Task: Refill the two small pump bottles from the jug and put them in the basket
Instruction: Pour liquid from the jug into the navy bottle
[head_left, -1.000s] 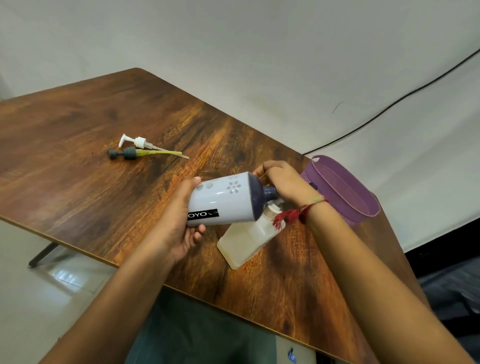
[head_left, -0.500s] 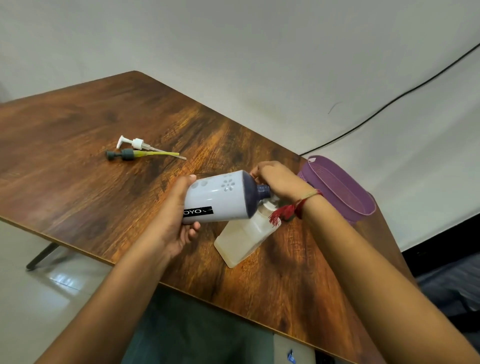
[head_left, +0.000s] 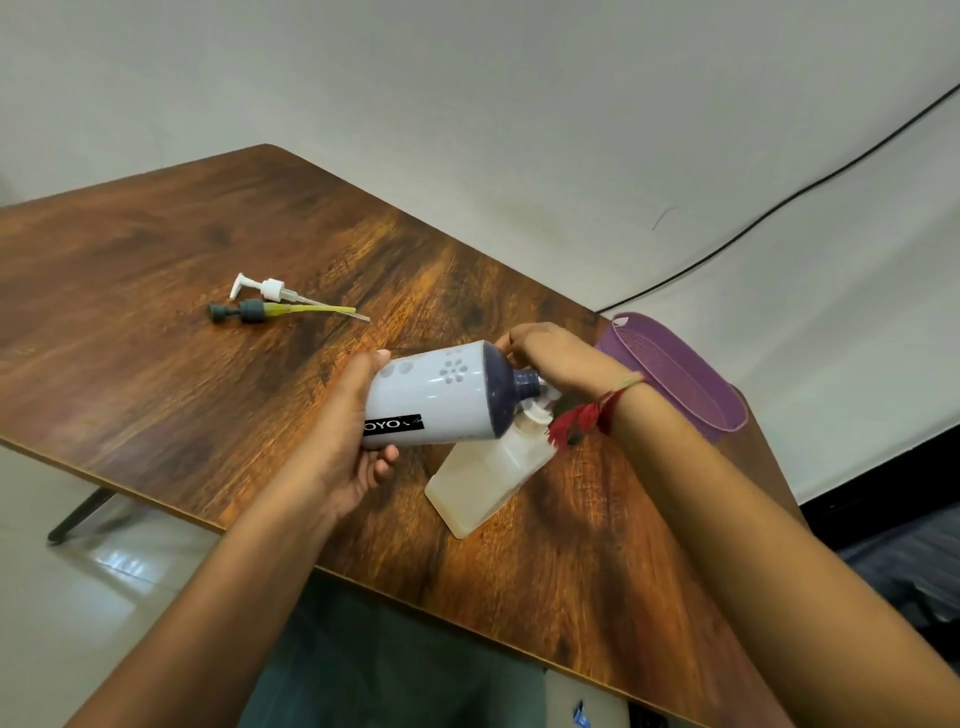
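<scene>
Here the left hand (head_left: 353, 431) grips the base end of a pale lavender bottle (head_left: 441, 400), thumb on top and fingers curled beneath, and holds it on its side above the wooden table (head_left: 156, 405). The bottle's dark blue shoulder and open neck point away from that grip, toward the right hand (head_left: 561, 358). The right hand is curled over the neck, its fingertips (head_left: 506, 347) touching the blue shoulder. Whether it pinches this neck or the one below is hidden. A red thread bracelet (head_left: 587, 418) hangs at its wrist.

Just under the lavender bottle's neck a translucent square bottle (head_left: 488, 478) with pale liquid stands on the table, its white mouth directly below the right hand. Beyond the right hand, at the table's far edge, sits the purple basket (head_left: 675, 374), holding nothing visible. Well away from the left hand's grip, on the far side of the table, a white pump head (head_left: 265, 288) and a dark pump head (head_left: 249, 310) with a yellow tube lie side by side.
</scene>
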